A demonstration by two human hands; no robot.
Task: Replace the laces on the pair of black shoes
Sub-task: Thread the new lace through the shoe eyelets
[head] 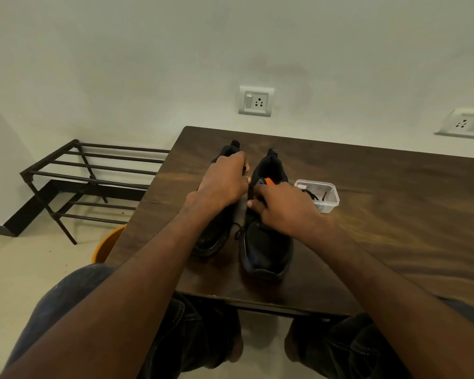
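Black shoes point(266, 242), toes toward the person

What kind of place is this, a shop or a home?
Probably a room in a home. A metal shoe rack stands on the floor beside a wooden table, and plain wall sockets sit on the bare wall. Nothing suggests a shop.
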